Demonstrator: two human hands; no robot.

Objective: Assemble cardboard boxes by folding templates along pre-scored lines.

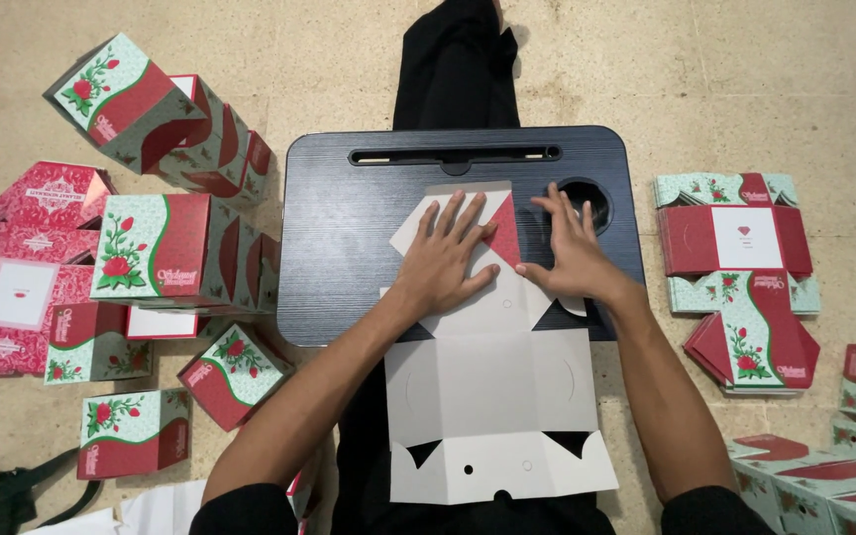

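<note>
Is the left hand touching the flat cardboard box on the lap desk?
Touching. The head view shows the left hand pressed palm-down, fingers spread, on the flat cardboard box where it lies over the lap desk, with no gap visible.

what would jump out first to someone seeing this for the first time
Both hands press on a flat, unfolded white carton blank across the dark lap desk: left hand flat on the white side, right hand beside a red folded flap. Assembled rose-printed boxes crowd the floor on the left, with a stack of flat ones on the right.

Flat unfolded white carton blank (pixel 492 396), printed side down
</note>
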